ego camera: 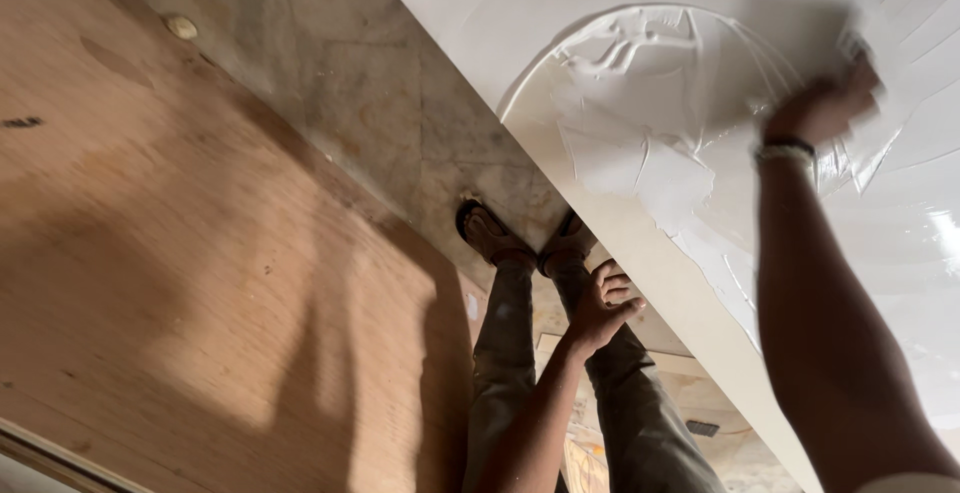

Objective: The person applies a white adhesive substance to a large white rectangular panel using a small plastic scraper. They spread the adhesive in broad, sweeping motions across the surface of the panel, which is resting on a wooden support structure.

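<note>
My right hand (822, 105) is stretched out on a white panel (520, 13), closed around a small flat spreading blade (858, 48) that is blurred by motion. Wet white paste (640, 123) lies on the panel in a broad arc with ridges and swipe marks just left of that hand. A dark band and a pale bracelet sit on the wrist. My left hand (600, 308) hangs free beside my legs, holding nothing, its fingers loosely curled and apart.
My feet in dark sandals (495, 236) stand on a mottled stone floor (350, 63). A large plywood sheet (180, 253) fills the left side, with my shadow on it. A small round knob (181, 27) lies on the floor near its edge.
</note>
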